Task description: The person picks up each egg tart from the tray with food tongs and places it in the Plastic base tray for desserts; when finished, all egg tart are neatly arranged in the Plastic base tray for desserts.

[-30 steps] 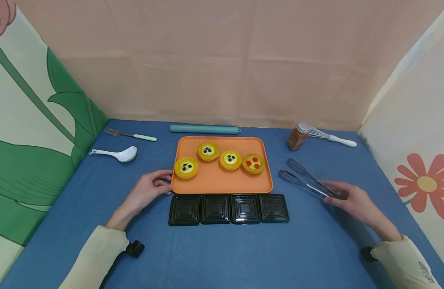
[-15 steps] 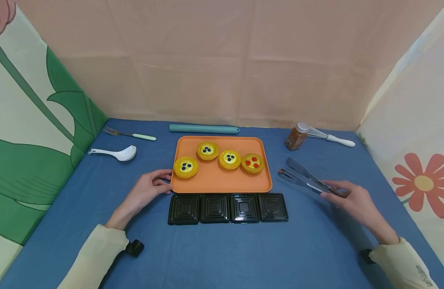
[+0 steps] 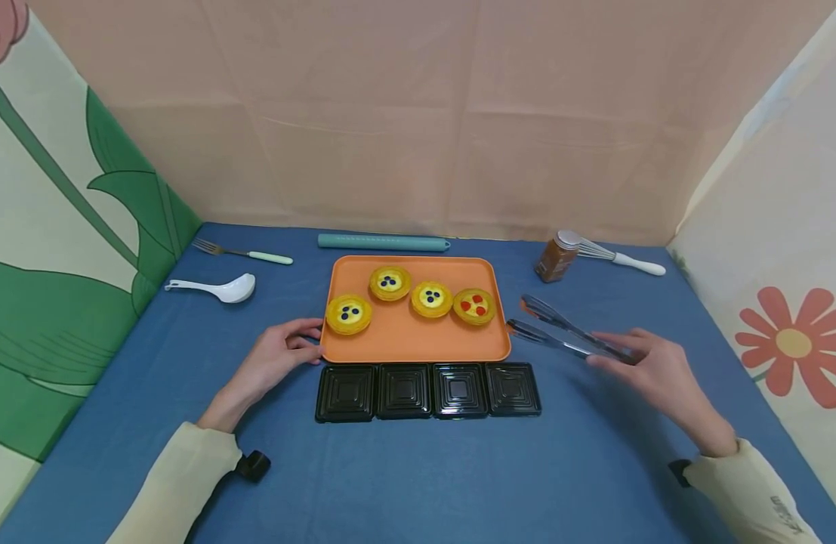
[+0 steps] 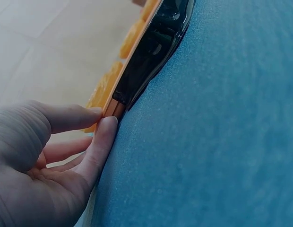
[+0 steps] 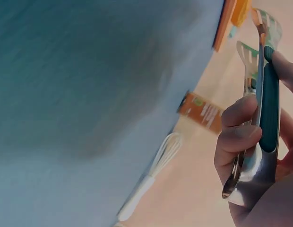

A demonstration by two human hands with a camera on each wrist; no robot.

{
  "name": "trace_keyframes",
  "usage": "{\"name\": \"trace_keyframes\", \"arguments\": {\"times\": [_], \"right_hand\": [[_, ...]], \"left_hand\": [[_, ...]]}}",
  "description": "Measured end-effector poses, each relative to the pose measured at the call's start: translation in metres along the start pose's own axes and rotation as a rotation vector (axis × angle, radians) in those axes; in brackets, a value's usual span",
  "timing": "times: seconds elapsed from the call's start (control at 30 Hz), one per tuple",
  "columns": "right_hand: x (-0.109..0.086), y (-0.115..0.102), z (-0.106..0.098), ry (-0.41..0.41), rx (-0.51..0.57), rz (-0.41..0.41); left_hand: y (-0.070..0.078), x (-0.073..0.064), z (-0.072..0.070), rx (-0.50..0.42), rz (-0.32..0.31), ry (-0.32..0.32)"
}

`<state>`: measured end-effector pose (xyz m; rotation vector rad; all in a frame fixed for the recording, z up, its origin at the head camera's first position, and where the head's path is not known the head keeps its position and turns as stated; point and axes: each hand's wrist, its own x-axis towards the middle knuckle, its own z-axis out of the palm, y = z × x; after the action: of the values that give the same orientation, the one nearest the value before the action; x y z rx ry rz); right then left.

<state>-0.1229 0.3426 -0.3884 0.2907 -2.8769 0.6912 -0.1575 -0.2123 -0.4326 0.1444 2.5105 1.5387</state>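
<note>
An orange tray (image 3: pixel 418 349) bears several yellow tarts: three with dark blue dots, such as the one at the left (image 3: pixel 349 314), and one red-dotted tart (image 3: pixel 475 307) at the right. My left hand (image 3: pixel 279 360) pinches the tray's left rim between thumb and finger, as the left wrist view shows closely. Metal tongs (image 3: pixel 560 325) are gripped in my right hand (image 3: pixel 662 378), their two arms spread apart with nothing between the tips. Those tips hover just right of the tray. Green strips (image 5: pixel 269 109) line the tongs' arms in the right wrist view.
A black tray with square compartments (image 3: pixel 427 391) lies along the orange tray's front. Behind is a teal rolling pin (image 3: pixel 384 242). A fork (image 3: pixel 241 251) and white ladle (image 3: pixel 214 288) lie left; a brown jar (image 3: pixel 556 257) and whisk (image 3: pixel 621 258) stand back right.
My right hand has moved left with the tongs, bringing their tips close to the tray's right edge; the arms look spread wider. The left hand stays at the rim.
</note>
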Motion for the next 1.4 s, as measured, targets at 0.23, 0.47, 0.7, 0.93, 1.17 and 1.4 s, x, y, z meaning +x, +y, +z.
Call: {"name": "trace_keyframes", "arguments": {"times": [0.23,0.47,0.7,0.93,1.17,1.4], "right_hand": [[0.010,-0.014,0.009,0.005,-0.018,-0.034],[0.018,-0.023,0.012,-0.013,-0.039,-0.071],[0.023,-0.028,0.011,-0.038,-0.067,-0.076],[0.026,-0.032,0.014,-0.055,-0.087,-0.072],[0.027,-0.034,0.018,-0.035,-0.093,-0.078],[0.028,-0.036,0.022,-0.029,-0.101,-0.070]], "left_hand": [[0.000,-0.001,-0.001,0.004,0.003,0.001],[0.000,-0.002,-0.002,0.010,0.008,0.004],[0.000,-0.002,-0.001,0.008,0.015,0.004],[0.001,-0.002,0.000,-0.006,0.021,-0.003],[0.000,-0.001,0.001,-0.001,0.023,-0.004],[-0.001,-0.001,0.001,0.019,0.013,0.006]]}}
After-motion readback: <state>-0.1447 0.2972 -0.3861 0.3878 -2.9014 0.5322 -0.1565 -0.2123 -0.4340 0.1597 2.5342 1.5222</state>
